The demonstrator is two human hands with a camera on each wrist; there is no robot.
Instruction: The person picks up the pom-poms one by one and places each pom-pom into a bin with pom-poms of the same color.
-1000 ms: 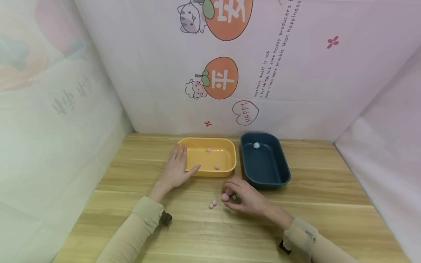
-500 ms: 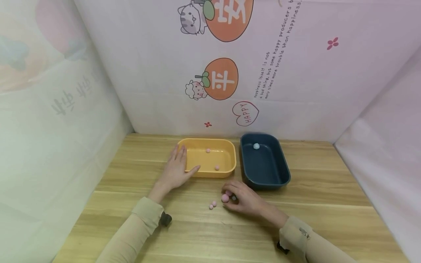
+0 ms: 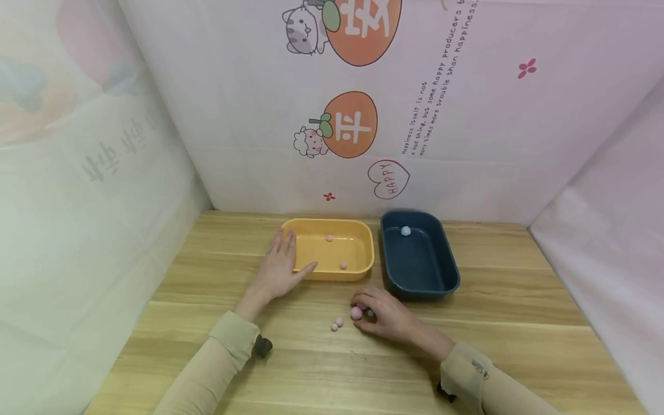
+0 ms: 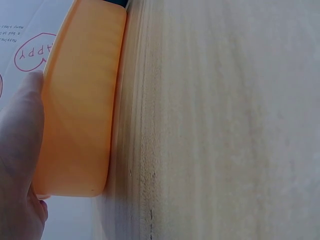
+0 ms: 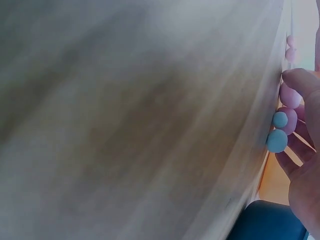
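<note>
My left hand (image 3: 275, 271) rests on the left end of the yellow tray (image 3: 369, 262), fingers extended over its rim and thumb along its front edge. In the left wrist view the thumb lies against the tray's outer wall. My right hand (image 3: 386, 314) curls low over the wood, with thumb and fingers around a larger pink ball (image 3: 356, 313). Close behind it in the right wrist view are a second pink ball (image 5: 287, 120), a small light blue ball (image 5: 280, 119) and a larger light blue ball (image 5: 277, 141); the hand mostly hides these in the head view.
Two small pink balls (image 3: 336, 324) lie on the wooden table (image 3: 311, 369) left of my right hand. Inside the yellow tray are two pink balls (image 3: 343, 265). A dark blue tray (image 3: 422, 262) beside it holds one light blue ball (image 3: 406, 231). A printed cloth (image 3: 456, 184) hangs behind.
My right hand has shifted slightly left and closed in around the balls, now covering more of them. The left hand and both trays stay in place.
</note>
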